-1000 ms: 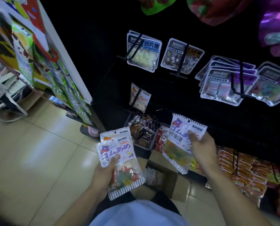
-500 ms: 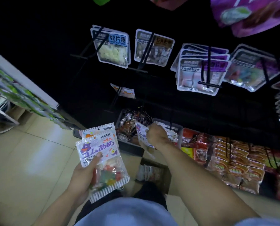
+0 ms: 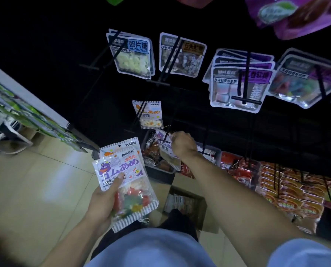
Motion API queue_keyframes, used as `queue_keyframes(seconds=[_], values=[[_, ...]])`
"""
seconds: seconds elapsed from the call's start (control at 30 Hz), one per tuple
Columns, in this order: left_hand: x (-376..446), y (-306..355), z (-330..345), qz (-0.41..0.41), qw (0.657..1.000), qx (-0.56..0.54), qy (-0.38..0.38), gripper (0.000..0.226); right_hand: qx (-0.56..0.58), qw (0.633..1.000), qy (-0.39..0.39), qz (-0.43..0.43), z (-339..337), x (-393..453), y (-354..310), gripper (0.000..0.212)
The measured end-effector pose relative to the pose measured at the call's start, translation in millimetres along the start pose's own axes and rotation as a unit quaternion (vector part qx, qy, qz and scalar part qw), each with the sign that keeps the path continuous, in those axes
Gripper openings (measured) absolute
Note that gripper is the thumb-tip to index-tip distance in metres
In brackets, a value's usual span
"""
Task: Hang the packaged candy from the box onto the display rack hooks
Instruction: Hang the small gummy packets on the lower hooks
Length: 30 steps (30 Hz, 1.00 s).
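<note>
Fingers of the right hand (image 3: 183, 145) are curled round the top edge of one candy packet (image 3: 165, 146), holding it up against a low hook (image 3: 165, 138) on the dark rack (image 3: 208, 122); whether the hole has caught the hook is hidden by the hand and the poor light. The left hand (image 3: 103, 199) grips a small stack of the same packets (image 3: 125, 178), thumb pressed across the front one, held near the waist and well apart from the rack. Just above the right hand, one similar packet (image 3: 148, 114) already hangs on its own hook, so a little of the work looks done. Below, between the arms, the open cardboard box (image 3: 187, 207) sits on the floor with more packets showing inside it. By my reckoning the task is in its early-to-middle part: one packet is going on now, the handful in the left hand waits its turn, and the box's contents remain after that. Higher hooks carry other sorts of sweets (image 3: 133, 54).
</note>
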State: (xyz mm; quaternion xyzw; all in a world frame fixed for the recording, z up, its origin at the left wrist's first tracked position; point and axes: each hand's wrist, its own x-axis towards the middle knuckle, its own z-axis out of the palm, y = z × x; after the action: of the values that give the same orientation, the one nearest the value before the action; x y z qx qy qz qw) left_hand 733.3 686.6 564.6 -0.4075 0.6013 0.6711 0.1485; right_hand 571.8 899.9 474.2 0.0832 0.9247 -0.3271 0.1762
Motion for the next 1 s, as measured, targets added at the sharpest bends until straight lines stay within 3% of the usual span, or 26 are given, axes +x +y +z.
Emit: queue_keyframes(seconds=[0.43, 0.7, 0.87, 1.0], values=[[4.9, -12.8, -8.5, -0.013, 1.0, -0.027, 0.005, 0.041, -0.025, 0.999, -0.015, -0.018, 2.9, 19.8, 6.2, 0.028], [10.3, -19.5, -16.8, 0.002, 1.0, -0.015, -0.026, 0.047, -0.061, 0.997, 0.046, 0.026, -16.8, 62.5, 5.9, 0.032], [10.1, -25.2, -23.8, -0.001, 0.999, -0.028, -0.037, 0.045, -0.013, 0.995, 0.076, 0.058, -31.6, 98.3, 7.1, 0.03], [5.1, -30.5, -25.2, 0.006, 0.999, -0.028, -0.023, 0.03, 0.003, 0.994, 0.093, 0.06, -40.3, 120.8, 5.6, 0.022]])
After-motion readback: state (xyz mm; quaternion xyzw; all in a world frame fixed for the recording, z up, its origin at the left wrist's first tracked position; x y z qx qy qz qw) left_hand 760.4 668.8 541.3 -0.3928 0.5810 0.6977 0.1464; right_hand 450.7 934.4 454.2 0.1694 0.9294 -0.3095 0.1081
